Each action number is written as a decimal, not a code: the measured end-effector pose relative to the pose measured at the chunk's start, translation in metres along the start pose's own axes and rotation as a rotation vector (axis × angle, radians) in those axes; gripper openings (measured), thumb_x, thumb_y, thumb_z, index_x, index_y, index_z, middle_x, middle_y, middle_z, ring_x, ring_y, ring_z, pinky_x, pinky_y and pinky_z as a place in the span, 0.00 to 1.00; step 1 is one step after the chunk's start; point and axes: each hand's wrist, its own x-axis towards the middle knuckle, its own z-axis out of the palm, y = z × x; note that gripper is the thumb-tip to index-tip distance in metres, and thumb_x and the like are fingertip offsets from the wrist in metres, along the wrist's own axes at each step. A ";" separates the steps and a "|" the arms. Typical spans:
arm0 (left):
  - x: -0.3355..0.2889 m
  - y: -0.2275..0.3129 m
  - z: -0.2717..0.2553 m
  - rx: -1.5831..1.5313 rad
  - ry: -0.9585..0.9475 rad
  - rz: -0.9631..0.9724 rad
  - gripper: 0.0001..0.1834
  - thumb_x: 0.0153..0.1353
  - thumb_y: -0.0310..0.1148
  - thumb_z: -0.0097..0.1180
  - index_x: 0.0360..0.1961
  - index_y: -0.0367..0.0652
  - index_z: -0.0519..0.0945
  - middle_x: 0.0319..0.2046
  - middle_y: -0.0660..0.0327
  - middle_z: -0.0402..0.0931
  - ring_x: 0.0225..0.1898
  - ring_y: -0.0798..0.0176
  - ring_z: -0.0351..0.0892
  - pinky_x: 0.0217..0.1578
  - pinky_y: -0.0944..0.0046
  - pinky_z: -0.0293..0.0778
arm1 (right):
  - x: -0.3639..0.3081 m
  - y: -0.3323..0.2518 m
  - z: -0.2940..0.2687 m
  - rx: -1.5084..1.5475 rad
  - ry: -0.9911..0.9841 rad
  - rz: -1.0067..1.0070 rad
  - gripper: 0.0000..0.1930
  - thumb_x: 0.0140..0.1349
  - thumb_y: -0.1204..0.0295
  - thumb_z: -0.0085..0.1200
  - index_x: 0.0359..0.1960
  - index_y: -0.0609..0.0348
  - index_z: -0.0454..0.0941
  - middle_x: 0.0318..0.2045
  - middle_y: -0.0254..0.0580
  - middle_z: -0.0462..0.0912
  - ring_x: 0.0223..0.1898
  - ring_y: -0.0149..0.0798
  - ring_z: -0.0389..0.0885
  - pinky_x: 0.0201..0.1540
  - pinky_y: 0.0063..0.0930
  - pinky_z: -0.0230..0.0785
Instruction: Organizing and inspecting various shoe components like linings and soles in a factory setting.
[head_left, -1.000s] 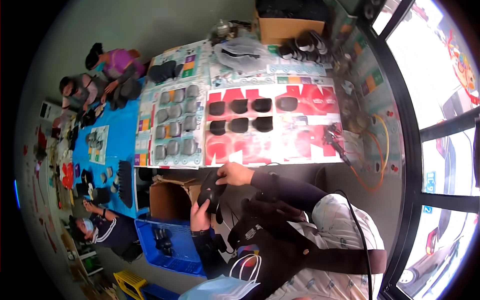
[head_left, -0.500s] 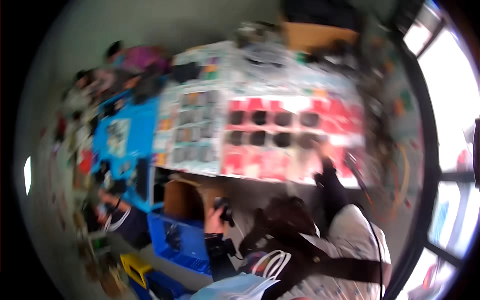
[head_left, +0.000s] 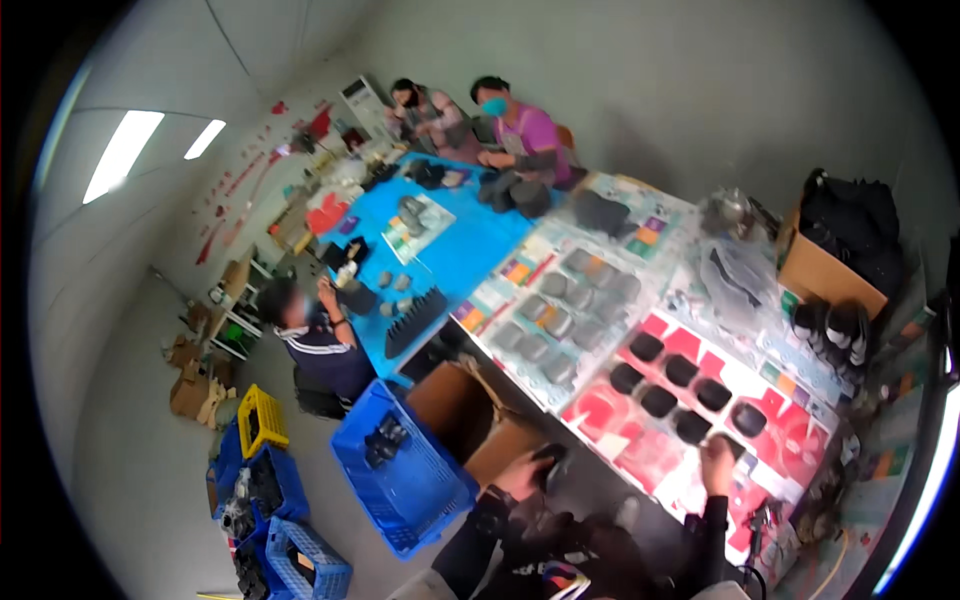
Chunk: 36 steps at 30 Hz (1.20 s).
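My left hand [head_left: 518,477] is low in the middle, beside the open cardboard box, with its fingers closed around a black rounded object [head_left: 548,464] whose kind I cannot make out. At the near edge of the red-and-white sheet [head_left: 640,455], my right hand [head_left: 717,465] grips a dark rounded piece [head_left: 736,447], partly hidden by the fingers. Several similar black rounded pieces [head_left: 692,427] lie in rows on that sheet, just beyond my right hand.
Grey rounded pieces [head_left: 557,323] fill the neighbouring sheet. A blue crate [head_left: 400,490] and a cardboard box [head_left: 505,437] stand left of my left hand. A dark corded tool [head_left: 762,520] lies right of my right hand. Co-workers sit around the blue table [head_left: 480,245].
The view has swung left and upward, bringing the co-workers and far wall into clearer sight. My left hand still holds the black object; my right hand stays at the same end of the rows.
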 end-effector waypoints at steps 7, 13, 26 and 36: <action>-0.019 0.013 -0.011 0.188 -0.278 0.222 0.24 0.58 0.32 0.62 0.57 0.42 0.80 0.61 0.47 0.72 0.62 0.44 0.72 0.62 0.50 0.68 | -0.099 -0.238 0.079 0.466 -0.809 -0.354 0.43 0.52 0.68 0.75 0.69 0.55 0.63 0.64 0.42 0.72 0.64 0.43 0.70 0.65 0.39 0.65; -0.043 -0.032 -0.057 -1.388 -0.527 -0.591 0.22 0.71 0.30 0.44 0.64 0.34 0.69 0.45 0.54 0.79 0.40 0.58 0.79 0.44 0.65 0.79 | -0.152 -0.261 0.157 0.641 -0.766 -0.057 0.13 0.57 0.78 0.69 0.39 0.58 0.76 0.43 0.35 0.83 0.48 0.33 0.80 0.53 0.31 0.72; -0.084 -0.058 -0.138 -0.704 -0.083 -0.357 0.16 0.73 0.33 0.53 0.59 0.42 0.74 0.54 0.61 0.78 0.52 0.62 0.80 0.49 0.57 0.83 | -0.209 -0.267 0.289 0.102 -0.419 -0.048 0.27 0.53 0.52 0.71 0.35 0.69 0.79 0.27 0.50 0.80 0.30 0.43 0.77 0.36 0.38 0.70; -0.075 -0.087 -0.152 -0.249 0.122 -0.306 0.14 0.63 0.37 0.67 0.43 0.38 0.83 0.34 0.65 0.83 0.30 0.72 0.81 0.27 0.71 0.79 | -0.217 -0.264 0.301 0.115 -0.554 0.055 0.24 0.57 0.54 0.68 0.33 0.69 0.81 0.28 0.52 0.82 0.27 0.44 0.80 0.35 0.38 0.73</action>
